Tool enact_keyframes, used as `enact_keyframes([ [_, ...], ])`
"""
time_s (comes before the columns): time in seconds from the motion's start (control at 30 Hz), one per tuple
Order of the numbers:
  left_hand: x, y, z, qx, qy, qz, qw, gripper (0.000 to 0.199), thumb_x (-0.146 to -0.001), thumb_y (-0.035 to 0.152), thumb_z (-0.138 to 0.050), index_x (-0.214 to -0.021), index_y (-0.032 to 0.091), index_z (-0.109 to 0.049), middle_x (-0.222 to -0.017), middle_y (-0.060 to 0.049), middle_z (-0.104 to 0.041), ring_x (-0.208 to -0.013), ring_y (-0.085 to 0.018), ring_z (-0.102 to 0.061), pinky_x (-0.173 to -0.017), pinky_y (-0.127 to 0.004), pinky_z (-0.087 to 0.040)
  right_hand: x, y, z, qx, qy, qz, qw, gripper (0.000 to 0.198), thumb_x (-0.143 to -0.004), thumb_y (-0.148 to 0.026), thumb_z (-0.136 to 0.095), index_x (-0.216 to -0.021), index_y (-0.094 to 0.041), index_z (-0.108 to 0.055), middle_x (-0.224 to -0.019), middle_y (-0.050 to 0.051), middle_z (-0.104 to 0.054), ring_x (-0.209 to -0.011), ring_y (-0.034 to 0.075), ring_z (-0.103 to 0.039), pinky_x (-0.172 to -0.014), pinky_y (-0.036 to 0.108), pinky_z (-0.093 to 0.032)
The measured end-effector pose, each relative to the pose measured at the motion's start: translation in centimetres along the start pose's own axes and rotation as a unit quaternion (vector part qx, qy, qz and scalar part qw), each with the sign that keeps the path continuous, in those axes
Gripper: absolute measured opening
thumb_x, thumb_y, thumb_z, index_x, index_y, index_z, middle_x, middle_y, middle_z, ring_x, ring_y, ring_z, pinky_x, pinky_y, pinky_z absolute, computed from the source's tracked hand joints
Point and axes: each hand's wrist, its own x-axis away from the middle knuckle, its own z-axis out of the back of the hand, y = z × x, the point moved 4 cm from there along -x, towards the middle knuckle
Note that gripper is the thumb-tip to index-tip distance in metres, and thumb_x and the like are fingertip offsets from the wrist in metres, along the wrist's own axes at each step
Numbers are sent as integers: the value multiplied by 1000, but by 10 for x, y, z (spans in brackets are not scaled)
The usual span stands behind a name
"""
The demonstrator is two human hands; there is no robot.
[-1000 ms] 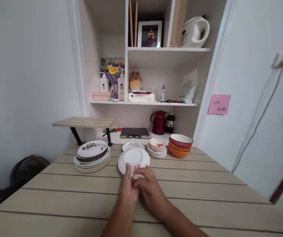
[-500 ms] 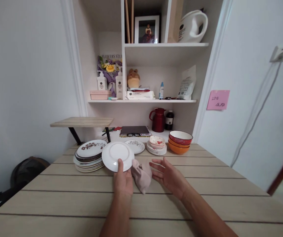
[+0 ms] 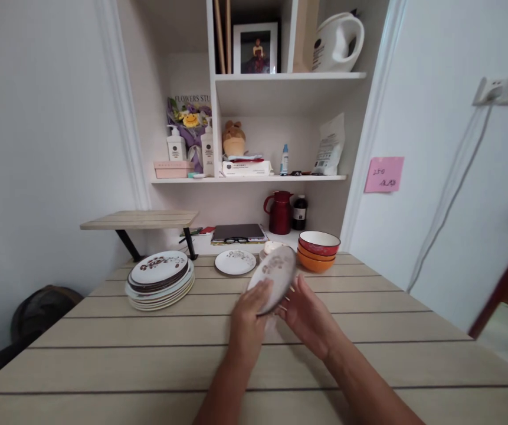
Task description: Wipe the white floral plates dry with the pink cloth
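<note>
Right now, a white, shiny plate with a dark rim and pale brown flowers (image 3: 279,273) is held up on a slant above the middle of the table. It is gripped at seven o'clock by the left hand (image 3: 249,316), whose fingers are laid flat on the flowered side; the thumb is hidden. Maybe it is tipped so that both sides can be reached. At five o'clock, the right hand (image 3: 309,319) is held half open, with its fingers spread and curved near the low edge. Whether the plate is touched by them cannot be told, because of the blur. Under the plate, at six o'clock, a pale, soft-looking blur (image 3: 273,326) is seen, and it cannot be made out well.

At ten o'clock, a flat white plate with dark flowers (image 3: 235,262) is set down alone. At nine o'clock, a tall pile of white plates (image 3: 160,280) is stacked, likely to save room. At twelve o'clock, small pale dishes (image 3: 274,247) are partly hidden. At two o'clock, red and orange round bowls (image 3: 318,252) are nested, perhaps so they stay steady. All these are held up by a pale wooden table with dark lines (image 3: 147,357).
</note>
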Motion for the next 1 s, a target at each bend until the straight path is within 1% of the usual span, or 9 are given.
enact_keyframes([
  [0.1,5,-2,-13,-30,-88,-27,995,46,-69,3,-64,-107,30,-71,-124,-4,-65,-126,-27,-50,-116,-41,-21,1,-1,4,-18,4,-24,1000,46,-85,-56,-48,-112,-23,-64,-110,9,-70,-96,24,-66,-81,39,-52],
  [0.33,-5,-6,0,-95,-128,-46,986,45,-70,4,-63,-106,29,-72,-125,-8,-64,-136,-32,-37,-119,-46,-3,1,-18,7,-76,9,-34,996,65,-81,-70,-40,-110,-18,-66,-105,15,-72,-101,32,-65,-80,48,-52],
  [0.43,-5,-10,0,-122,-137,-49,982,41,-73,7,-63,-106,30,-72,-125,-7,-64,-135,-31,-37,-119,-46,-3,1,-10,14,-82,63,-87,991,46,-81,-47,-58,-113,-15,-64,-97,14,-74,-94,30,-68,-80,45,-54],
  [0.5,-2,-13,-4,-211,-159,-85,961,43,-76,8,-59,-112,31,-68,-127,-4,-63,-134,-30,-40,-119,-50,-9,1,0,24,-52,132,-136,981,43,-76,-22,-65,-117,-12,-60,-92,13,-75,-86,27,-70,-79,41,-55],
  [0.6,5,-16,-12,-403,-187,-172,879,48,-83,7,-48,-123,30,-60,-133,0,-59,-131,-26,-42,-116,-51,-20,0,11,36,-39,188,-186,964,57,-72,-8,-61,-128,-9,-52,-91,15,-75,-81,28,-72,-81,42,-56],
  [0.67,9,-16,-14,-468,-168,-205,843,54,-84,3,-43,-128,32,-55,-135,2,-57,-130,-23,-43,-117,-47,-22,-2,13,37,-62,173,-185,965,60,-74,-8,-58,-133,-9,-47,-93,15,-75,-83,28,-72,-84,44,-55],
  [0.73,10,-15,-13,-497,-131,-217,830,65,-81,-1,-42,-138,31,-44,-140,0,-52,-131,-20,-41,-117,-46,-23,-4,11,37,-77,158,-167,970,61,-76,-8,-58,-135,-9,-45,-95,16,-75,-85,28,-71,-87,45,-54],
  [0.87,11,-14,-9,-500,-72,-195,841,86,-72,-5,-43,-148,29,-21,-150,-4,-38,-139,-20,-32,-118,-50,-17,-5,8,38,-73,175,-123,974,58,-76,-9,-61,-133,-9,-48,-101,16,-74,-90,28,-71,-89,44,-54],
  [1.0,12,-16,-10,-488,-69,-176,852,95,-67,-8,-41,-149,31,-13,-154,-3,-30,-142,-19,-24,-118,-49,-16,-7,9,43,-69,184,-112,974,52,-77,-12,-62,-128,-10,-52,-104,14,-74,-92,28,-71,-89,44,-55],
])
